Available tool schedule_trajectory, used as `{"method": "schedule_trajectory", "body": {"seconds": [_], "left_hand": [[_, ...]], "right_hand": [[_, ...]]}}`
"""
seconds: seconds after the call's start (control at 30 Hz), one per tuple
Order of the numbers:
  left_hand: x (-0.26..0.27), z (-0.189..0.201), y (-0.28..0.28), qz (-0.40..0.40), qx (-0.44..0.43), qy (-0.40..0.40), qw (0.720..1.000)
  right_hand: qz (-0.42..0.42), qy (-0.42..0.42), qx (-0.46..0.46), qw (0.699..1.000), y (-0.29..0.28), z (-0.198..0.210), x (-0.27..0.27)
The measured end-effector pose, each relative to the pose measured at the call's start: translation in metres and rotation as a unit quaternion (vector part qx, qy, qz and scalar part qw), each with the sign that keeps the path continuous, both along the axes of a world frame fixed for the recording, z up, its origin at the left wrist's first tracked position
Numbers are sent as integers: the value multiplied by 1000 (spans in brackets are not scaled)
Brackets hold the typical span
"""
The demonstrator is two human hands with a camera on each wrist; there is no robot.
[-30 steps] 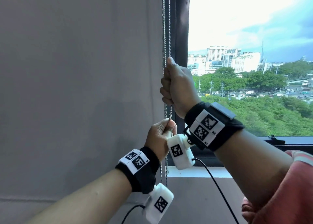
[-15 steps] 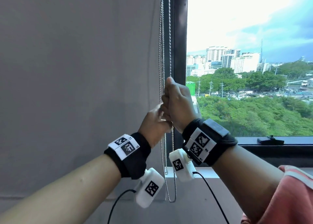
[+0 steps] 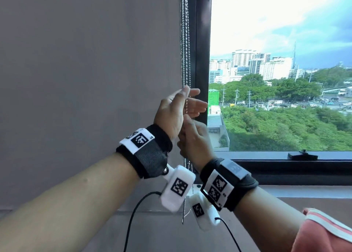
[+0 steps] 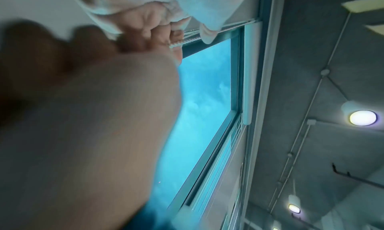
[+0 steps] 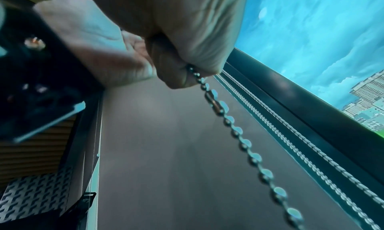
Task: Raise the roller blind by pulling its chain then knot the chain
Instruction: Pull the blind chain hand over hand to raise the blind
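Note:
A beaded metal chain point(image 3: 185, 42) hangs in two strands beside the grey roller blind point(image 3: 85, 80), which covers the left of the head view. My left hand point(image 3: 192, 97) is raised with thumb and fingers spread straight, and the chain runs down between them across the palm. Just below it my right hand point(image 3: 192, 139) is curled into a fist round the chain. In the right wrist view the chain point(image 5: 239, 130) comes out of that fist point(image 5: 187, 61), with a small connector link close to the fingers. The chain's lower loop point(image 3: 183, 217) dangles under both wrists.
A dark window frame post point(image 3: 202, 61) stands right behind the chain. The pane to its right is uncovered and shows city and trees. A small black object point(image 3: 302, 154) lies on the lower frame point(image 3: 285, 168). Cables hang from both wrist cameras.
My right hand has slid down the chain from above the left hand to below it. My left hand has risen and spread its fingers.

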State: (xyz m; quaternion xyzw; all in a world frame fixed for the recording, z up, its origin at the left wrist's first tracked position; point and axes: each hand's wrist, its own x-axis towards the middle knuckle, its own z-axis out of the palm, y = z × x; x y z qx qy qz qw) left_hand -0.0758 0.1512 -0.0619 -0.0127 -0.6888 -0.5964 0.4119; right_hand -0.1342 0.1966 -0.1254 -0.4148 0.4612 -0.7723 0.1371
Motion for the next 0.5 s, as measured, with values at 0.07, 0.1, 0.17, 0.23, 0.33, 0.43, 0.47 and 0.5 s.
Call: {"method": "schedule_trajectory", "body": {"seconds": [0.07, 0.1, 0.17, 0.23, 0.33, 0.43, 0.47, 0.5], "left_hand": [[-2, 5, -1, -8, 25, 9, 1000], [-3, 6, -2, -14, 41, 15, 999], [-7, 4, -2, -18, 64, 16, 998], [-10, -1, -2, -7, 65, 10, 998], [-10, -2, -4, 3, 60, -5, 998], [-7, -2, -7, 17, 64, -8, 998], [-6, -2, -8, 18, 66, -7, 998], [-5, -3, -8, 17, 69, -6, 997]], "right_hand": [[11, 0, 5, 1000, -3, -15, -1], [16, 5, 6, 1000, -4, -22, -1], [24, 26, 10, 999, -4, -32, -1], [23, 53, 15, 998, -3, -35, 1], [21, 81, 33, 996, -5, -37, -3], [33, 103, 71, 992, -7, -36, -12], [31, 114, 88, 989, -6, -34, -17], [25, 125, 106, 986, -4, -30, -20]]}}
